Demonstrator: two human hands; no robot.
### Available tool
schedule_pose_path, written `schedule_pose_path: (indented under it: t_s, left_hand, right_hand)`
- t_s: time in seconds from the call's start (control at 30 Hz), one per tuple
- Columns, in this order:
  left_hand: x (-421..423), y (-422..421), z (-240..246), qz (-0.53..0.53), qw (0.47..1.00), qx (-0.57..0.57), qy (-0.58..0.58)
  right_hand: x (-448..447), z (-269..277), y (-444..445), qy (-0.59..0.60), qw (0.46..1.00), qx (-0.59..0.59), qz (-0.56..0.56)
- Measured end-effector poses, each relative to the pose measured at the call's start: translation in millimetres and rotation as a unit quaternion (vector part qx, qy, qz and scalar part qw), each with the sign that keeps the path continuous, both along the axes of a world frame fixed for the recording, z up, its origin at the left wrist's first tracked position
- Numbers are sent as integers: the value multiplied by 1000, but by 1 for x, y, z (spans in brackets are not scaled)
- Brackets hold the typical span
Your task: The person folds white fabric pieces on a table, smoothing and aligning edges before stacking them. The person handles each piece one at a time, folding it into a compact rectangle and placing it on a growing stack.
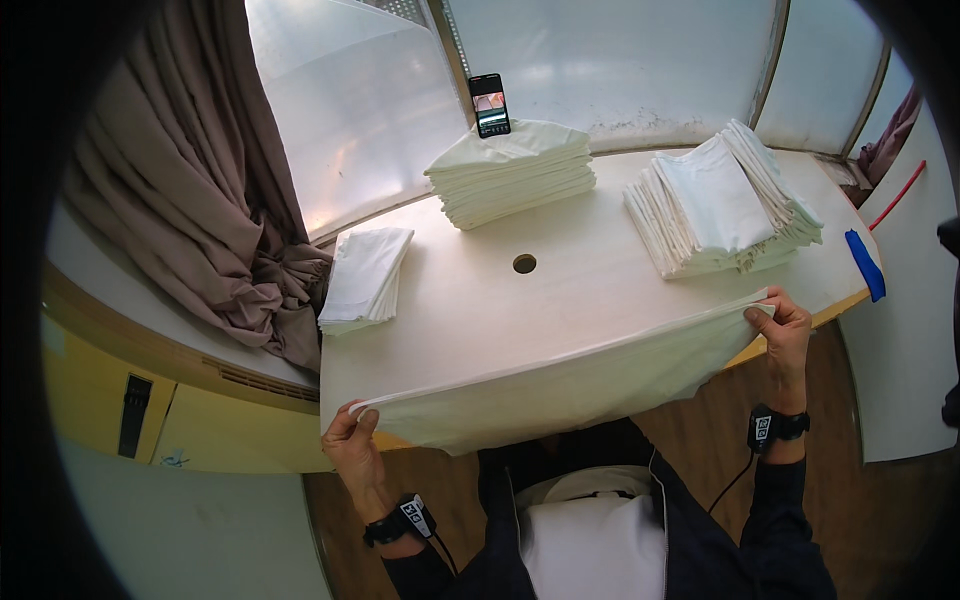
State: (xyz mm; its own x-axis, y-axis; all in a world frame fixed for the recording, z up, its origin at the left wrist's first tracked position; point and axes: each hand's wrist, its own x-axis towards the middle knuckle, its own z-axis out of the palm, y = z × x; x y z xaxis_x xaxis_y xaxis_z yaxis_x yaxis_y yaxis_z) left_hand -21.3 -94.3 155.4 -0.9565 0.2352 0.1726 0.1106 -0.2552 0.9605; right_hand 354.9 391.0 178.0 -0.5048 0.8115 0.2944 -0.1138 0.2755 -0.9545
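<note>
A white cloth (562, 390) is stretched between my two hands along the front edge of the table. My left hand (355, 442) pinches its left corner between thumb and fingers, and my right hand (784, 330) grips the right corner, held farther forward. The upper edge runs nearly straight while the lower part hangs down in front of my body. Folded white cloths stand in a tall stack (517, 180) at the back, a broad stack (716, 210) at the right and a smaller stack (367, 277) at the left.
A phone (491, 106) with a lit screen rests upright on the back stack. The white table (465, 315) has a round hole (524, 263). Blue tape or cloth (865, 264) sits at its right edge. A brown curtain (202, 172) bunches at the left, beside frosted window panels (615, 67).
</note>
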Motion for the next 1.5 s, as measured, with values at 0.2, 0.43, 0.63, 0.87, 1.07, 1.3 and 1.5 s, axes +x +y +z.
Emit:
schedule_pose_path:
  t_s: [0.2, 0.43, 0.63, 0.87, 1.07, 1.3, 1.5]
  left_hand:
    - [15, -21, 5, -27, 995, -95, -20]
    - [15, -24, -6, -103, 994, 24, 24]
    - [-69, 83, -103, 138, 931, -311, 131]
    - [-142, 133, -163, 122, 838, -482, 223]
    - [-149, 165, -149, 136, 769, -562, 272]
    - [-67, 226, -135, -185, 749, -518, 370]
    - [-105, 222, -150, -149, 724, -573, 354]
  right_hand:
    - [7, 14, -12, 40, 996, -83, 15]
    - [20, 15, 12, 72, 971, -38, 223]
    - [-133, -93, 53, -168, 985, 9, -38]
    - [-228, -168, 92, -257, 942, 202, -71]
    - [-253, -168, 101, -352, 887, 282, -101]
    - [-271, -157, 3, -386, 840, 359, 127]
    - [-270, -173, -5, -446, 794, 383, 157]
